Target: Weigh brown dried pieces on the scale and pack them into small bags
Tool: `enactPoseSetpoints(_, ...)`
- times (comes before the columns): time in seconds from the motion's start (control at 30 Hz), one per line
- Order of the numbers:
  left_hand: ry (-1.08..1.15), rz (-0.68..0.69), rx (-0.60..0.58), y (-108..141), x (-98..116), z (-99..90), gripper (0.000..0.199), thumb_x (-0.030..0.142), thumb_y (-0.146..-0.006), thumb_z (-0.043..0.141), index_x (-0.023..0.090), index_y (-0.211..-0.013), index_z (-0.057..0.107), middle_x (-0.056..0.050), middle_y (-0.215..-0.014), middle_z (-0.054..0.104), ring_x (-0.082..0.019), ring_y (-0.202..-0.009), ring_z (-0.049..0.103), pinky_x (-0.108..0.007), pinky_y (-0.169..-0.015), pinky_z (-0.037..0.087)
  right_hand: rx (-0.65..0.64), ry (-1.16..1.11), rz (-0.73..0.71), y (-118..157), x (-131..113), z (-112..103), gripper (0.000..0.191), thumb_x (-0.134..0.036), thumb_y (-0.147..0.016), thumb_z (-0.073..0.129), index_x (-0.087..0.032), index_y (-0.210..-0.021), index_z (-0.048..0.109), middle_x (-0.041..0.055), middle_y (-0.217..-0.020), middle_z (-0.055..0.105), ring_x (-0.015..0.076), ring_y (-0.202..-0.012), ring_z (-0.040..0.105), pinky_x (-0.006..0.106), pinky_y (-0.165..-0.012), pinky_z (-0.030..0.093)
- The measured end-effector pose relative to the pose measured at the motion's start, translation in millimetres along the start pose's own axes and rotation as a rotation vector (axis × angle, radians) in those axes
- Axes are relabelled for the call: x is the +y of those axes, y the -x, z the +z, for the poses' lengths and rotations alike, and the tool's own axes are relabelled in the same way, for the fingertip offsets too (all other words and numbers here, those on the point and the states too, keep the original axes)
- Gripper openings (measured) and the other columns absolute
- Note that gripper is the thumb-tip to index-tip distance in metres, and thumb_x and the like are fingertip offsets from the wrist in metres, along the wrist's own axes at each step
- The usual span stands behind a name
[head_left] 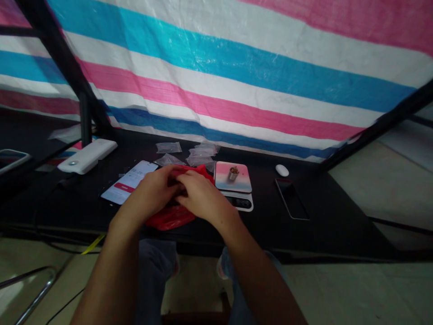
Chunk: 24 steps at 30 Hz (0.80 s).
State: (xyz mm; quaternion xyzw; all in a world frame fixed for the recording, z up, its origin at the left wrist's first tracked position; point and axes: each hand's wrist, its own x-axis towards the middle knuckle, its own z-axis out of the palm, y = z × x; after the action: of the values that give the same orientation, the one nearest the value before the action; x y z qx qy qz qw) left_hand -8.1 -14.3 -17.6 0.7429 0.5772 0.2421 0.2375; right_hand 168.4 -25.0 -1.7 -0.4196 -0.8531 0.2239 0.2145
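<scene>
In the head view, the red plastic bag [174, 212] is bunched between the left hand [149, 195] and the right hand [203, 195], just beside the kitchen scale, on its near left. Its crumpled body hangs below the hands and a corner shows above them. The fingers of both hands are curled in narrowly and nearly meet, holding folds of the bag; the fingertips are mostly hidden.

The kitchen scale [233, 198] has a pink-and-blue top and carries one small metal cup [233, 174]. Something brown fills the cup, too small to tell what. Left of the scale lies one phone [128, 183], lit, with a pink bar on its screen and its lower corner behind the left hand. Behind the scale and to its left lie small clear plastic bags [201, 154], about five, some overlapping, so the count is unsure. Farther left is one white power bank [87, 155]. To the right are one white mouse [282, 170] and one dark phone [291, 198]. All of these rest on a black table [338, 234], with a striped tarp [216, 76] behind it.
</scene>
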Motion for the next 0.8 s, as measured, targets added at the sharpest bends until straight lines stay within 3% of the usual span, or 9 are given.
enactPoseSetpoints(0.13, 0.088, -0.011, 0.024, -3, -12, 0.1, 0.050, 0.034, -0.081, 0.063, 0.020, -0.129, 0.071, -0.010, -0.123, 0.081, -0.032, -0.113, 0.076, -0.044, -0.101, 0.058, -0.004, 0.072, 0.009, -9, 0, 17, 0.030, -0.006, -0.097, 0.058, -0.015, -0.121, 0.073, 0.0144, -0.132, 0.071, 0.0249, -0.124, 0.068, 0.035, -0.105, 0.052)
enactPoseSetpoints(0.4, 0.309, -0.048, -0.054, -5, -14, -0.4, 0.051, 0.048, -0.079, 0.072, 0.020, -0.122, 0.074, -0.010, -0.115, 0.083, -0.032, -0.104, 0.078, -0.043, -0.094, 0.061, 0.017, 0.118, 0.014, -10, 12, 16, 0.019, -0.010, -0.100, 0.056, -0.016, -0.098, 0.074, 0.0110, -0.109, 0.074, 0.0216, -0.102, 0.069, 0.031, -0.089, 0.050)
enactPoseSetpoints(0.67, 0.519, -0.107, -0.231, 0, -8, -3.0, 0.056, 0.053, -0.076, 0.082, 0.020, -0.120, 0.074, -0.009, -0.106, 0.084, -0.030, -0.096, 0.080, -0.038, -0.084, 0.063, -0.053, 0.068, -0.012, -6, 16, 3, 0.020, -0.005, -0.090, 0.062, -0.015, -0.077, 0.073, 0.0085, -0.087, 0.077, 0.0191, -0.084, 0.069, 0.030, -0.077, 0.045)
enactPoseSetpoints(0.8, 0.438, -0.050, -0.253, 4, -3, -8.2, 0.052, 0.052, -0.081, 0.078, 0.022, -0.124, 0.074, -0.008, -0.115, 0.083, -0.029, -0.103, 0.079, -0.038, -0.091, 0.062, 0.028, -0.145, 0.003, 6, 22, -20, 0.019, -0.004, -0.088, 0.066, -0.016, -0.087, 0.080, 0.0062, -0.088, 0.080, 0.0174, -0.080, 0.072, 0.028, -0.075, 0.051)
